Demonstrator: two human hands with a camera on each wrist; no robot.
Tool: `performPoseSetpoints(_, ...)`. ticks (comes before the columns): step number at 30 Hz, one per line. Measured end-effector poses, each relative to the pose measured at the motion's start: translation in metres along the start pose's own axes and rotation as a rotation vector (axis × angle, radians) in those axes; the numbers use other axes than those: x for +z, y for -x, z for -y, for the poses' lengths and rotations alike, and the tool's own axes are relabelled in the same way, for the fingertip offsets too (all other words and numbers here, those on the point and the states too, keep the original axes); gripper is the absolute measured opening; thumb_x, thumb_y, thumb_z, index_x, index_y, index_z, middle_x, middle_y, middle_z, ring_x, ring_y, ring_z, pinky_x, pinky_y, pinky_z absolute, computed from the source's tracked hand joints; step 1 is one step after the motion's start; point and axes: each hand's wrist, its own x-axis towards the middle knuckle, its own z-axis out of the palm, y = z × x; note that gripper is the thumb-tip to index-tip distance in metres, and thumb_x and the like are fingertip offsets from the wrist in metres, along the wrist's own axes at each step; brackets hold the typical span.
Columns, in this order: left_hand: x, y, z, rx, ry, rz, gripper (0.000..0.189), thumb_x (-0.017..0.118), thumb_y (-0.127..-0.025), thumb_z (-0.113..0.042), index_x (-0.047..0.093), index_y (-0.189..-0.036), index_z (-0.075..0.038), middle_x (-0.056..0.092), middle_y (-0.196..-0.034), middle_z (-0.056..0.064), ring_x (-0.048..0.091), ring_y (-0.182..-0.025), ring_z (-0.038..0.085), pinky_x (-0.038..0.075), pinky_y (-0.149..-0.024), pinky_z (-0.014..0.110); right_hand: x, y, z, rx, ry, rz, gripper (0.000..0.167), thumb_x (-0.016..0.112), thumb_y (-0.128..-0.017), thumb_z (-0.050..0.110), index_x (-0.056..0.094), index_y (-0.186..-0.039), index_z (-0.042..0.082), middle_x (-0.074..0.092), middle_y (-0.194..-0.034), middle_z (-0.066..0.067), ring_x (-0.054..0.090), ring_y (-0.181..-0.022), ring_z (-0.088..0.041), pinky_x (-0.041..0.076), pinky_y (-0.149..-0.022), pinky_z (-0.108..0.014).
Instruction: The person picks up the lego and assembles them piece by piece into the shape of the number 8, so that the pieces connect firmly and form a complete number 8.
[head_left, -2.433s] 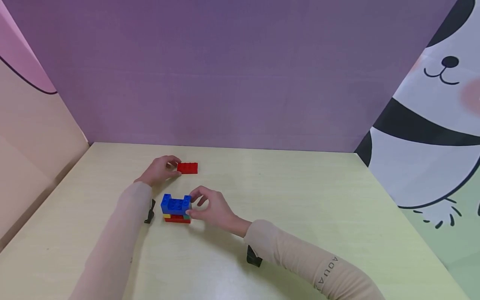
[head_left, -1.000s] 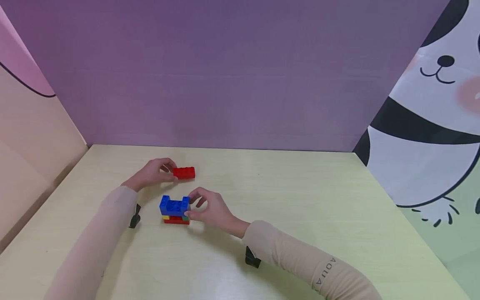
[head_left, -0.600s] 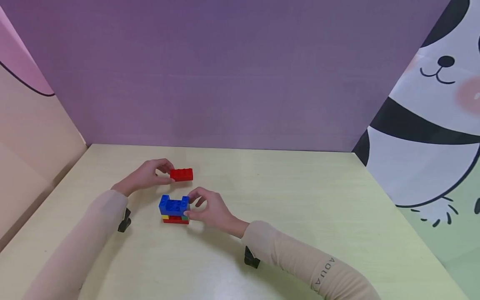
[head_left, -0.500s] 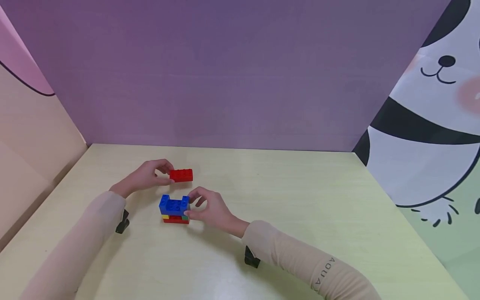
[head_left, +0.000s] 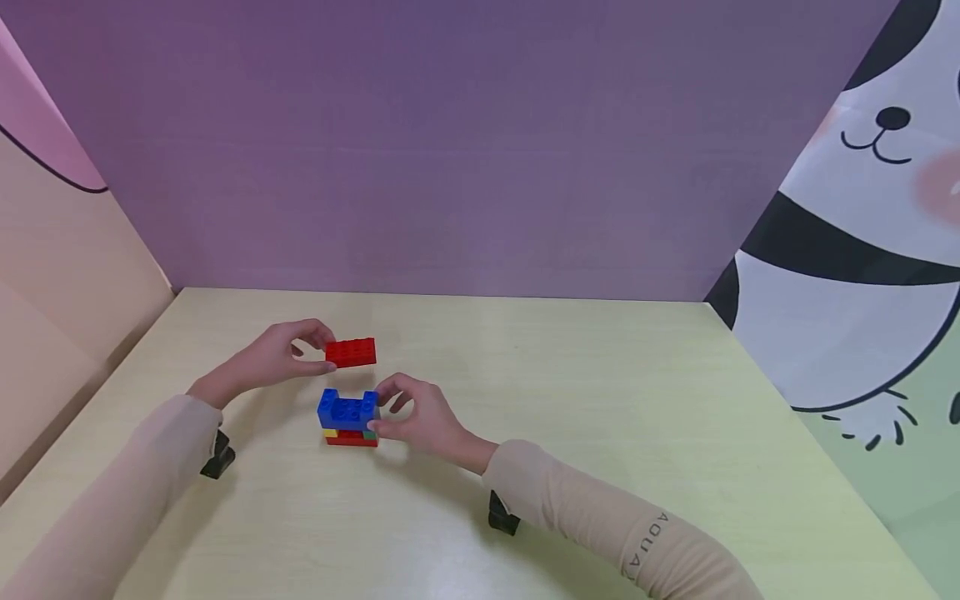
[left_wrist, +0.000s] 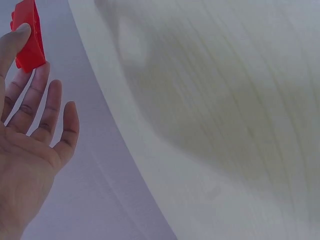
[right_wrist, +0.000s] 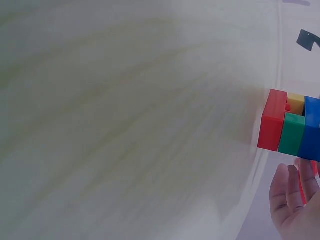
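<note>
My left hand (head_left: 279, 356) pinches the left end of a red building brick (head_left: 351, 352) between thumb and fingers, holding it above the table just behind a small brick stack. In the left wrist view the thumb presses one face of this red brick (left_wrist: 31, 42), the little finger standing free. The stack has a red brick (head_left: 352, 442) at its base, yellow (right_wrist: 296, 103) and green (right_wrist: 292, 134) bricks above that, and a blue top (head_left: 348, 412) raised at both ends. Thumb and fingertips of my right hand (head_left: 429, 421) grip the right end of the blue top.
Both hands work on the left half of a pale wooden table (head_left: 600, 433). A purple wall panel (head_left: 465, 150) rises behind its far edge, and a panda picture (head_left: 847, 333) covers the right side. Black devices (head_left: 218, 456) hang under both wrists.
My left hand has lifted the red brick off the table and drawn it left and nearer, toward the stack. My right hand and the stack stay nearly where they were.
</note>
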Motion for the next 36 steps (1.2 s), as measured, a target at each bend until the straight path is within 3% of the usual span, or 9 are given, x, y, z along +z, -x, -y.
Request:
performPoseSetpoints(14,-0.011,0.014,-0.016,0.068,0.012,-0.023,0.043,0.074,-0.076,-0.032,0.056,-0.109,-0.011,0.061,-0.106,0.006,0.055,-0.101,0.03,0.049,-0.083,0.049,0.003,0.0,0.0,-0.006,-0.02,0.001,0.032,0.072,-0.078,0.015,0.057,-0.106,0.011,0.063,-0.106,-0.006,0.059,-0.093,-0.023,0.048,-0.069,-0.019)
performPoseSetpoints(23,-0.017,0.024,-0.029,0.088,0.019,-0.013,0.041,0.074,-0.075,-0.029,0.056,-0.108,-0.013,0.061,-0.106,0.003,0.054,-0.1,0.021,0.05,-0.084,0.046,0.003,-0.001,0.0,0.014,-0.017,-0.007,0.033,0.073,-0.077,0.014,0.057,-0.106,0.01,0.063,-0.106,-0.007,0.059,-0.09,-0.02,0.049,-0.068,-0.018)
performPoseSetpoints(36,-0.015,0.035,-0.031,0.157,0.049,0.037,0.036,0.075,-0.074,-0.026,0.058,-0.104,-0.016,0.061,-0.104,-0.001,0.055,-0.098,0.019,0.048,-0.082,0.039,0.003,-0.001,-0.002,0.029,-0.029,-0.004,0.033,0.073,-0.077,0.014,0.058,-0.106,0.009,0.063,-0.106,-0.007,0.059,-0.09,-0.021,0.049,-0.067,-0.018)
